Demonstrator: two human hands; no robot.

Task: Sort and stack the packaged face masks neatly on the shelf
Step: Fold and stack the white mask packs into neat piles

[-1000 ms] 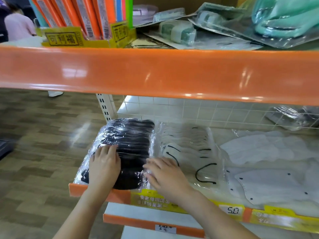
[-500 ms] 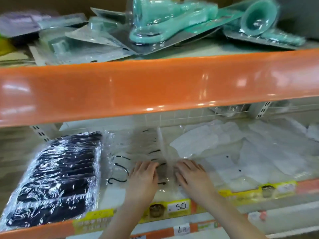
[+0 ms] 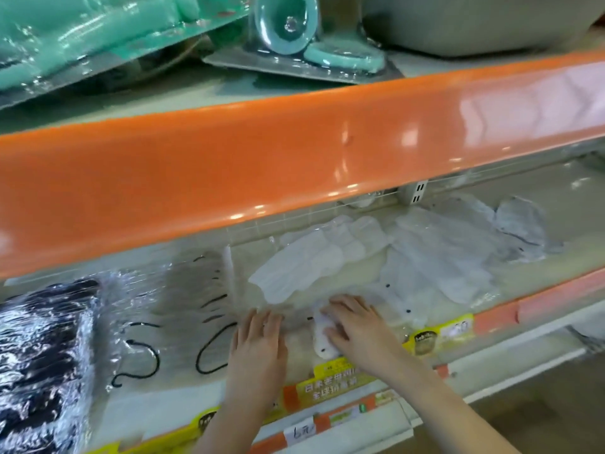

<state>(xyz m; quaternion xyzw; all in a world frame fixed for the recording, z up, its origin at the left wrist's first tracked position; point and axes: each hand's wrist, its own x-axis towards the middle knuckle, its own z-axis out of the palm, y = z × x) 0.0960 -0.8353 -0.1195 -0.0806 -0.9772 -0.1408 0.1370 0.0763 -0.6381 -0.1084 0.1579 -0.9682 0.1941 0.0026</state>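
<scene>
Two hands rest low in the middle of the frame on the lower shelf (image 3: pixel 327 365). The left hand (image 3: pixel 258 344) lies flat, fingers (image 3: pixel 262 319) straight and together, pressing on a clear-wrapped pack of white masks with black ear loops (image 3: pixel 183 322). The right hand (image 3: pixel 357 326) lies just beside it, fingers (image 3: pixel 343 304) slightly bent over the edge of a white packaged mask (image 3: pixel 322 335) whose end curls up under the thumb; whether it truly pinches the pack cannot be told.

Left of the hands, at the lower left of the frame, sits a glossy pack of black masks (image 3: pixel 42 355). Above and to the right, loose white mask packs (image 3: pixel 435 257) lie scattered and overlapping across the shelf toward the right edge.

A broad orange shelf edge (image 3: pixel 294 165) crosses the frame and hides the back of the lower shelf. On the upper shelf, teal blister-packed items (image 3: pixel 284 31) lie at the top of the frame.

Yellow price labels (image 3: pixel 330 381) line the lower shelf's front lip, with Chinese writing too blurred to read; a small white tag (image 3: pixel 302 432) below seems handwritten.
</scene>
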